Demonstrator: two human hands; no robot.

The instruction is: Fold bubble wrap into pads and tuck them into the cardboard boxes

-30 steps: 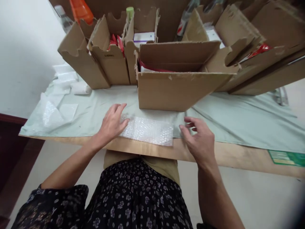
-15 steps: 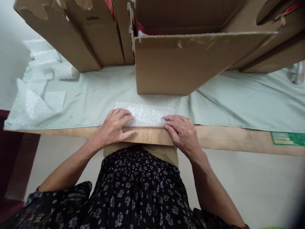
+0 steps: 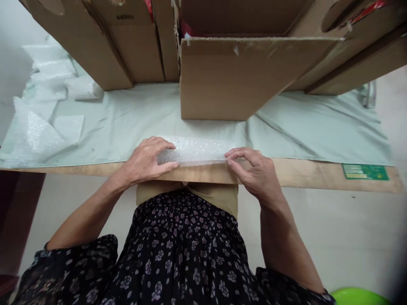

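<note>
The right hand (image 3: 258, 173) pinches the bubble wrap (image 3: 202, 150) between its fingers; the left hand (image 3: 148, 156) curves parted fingers around the other end. Apparently a folding step, calling next for even pressure.

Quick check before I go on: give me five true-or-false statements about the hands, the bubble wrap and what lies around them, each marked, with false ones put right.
1. The right hand has its fingertips at the right end of the clear rectangular bubble-wrap strip. True.
2. The left hand is up on a cardboard box. False: it is at the strip's left end, thumb and fingers spread apart.
3. The wide tan cardboard box stands beyond the strip, apart from it. True.
4. The loose whitish bubble-wrap pieces lie at the right end of the pale green cloth. False: they lie at its left end.
5. The flat green rectangular piece lies to the right of the right hand. True.
</note>
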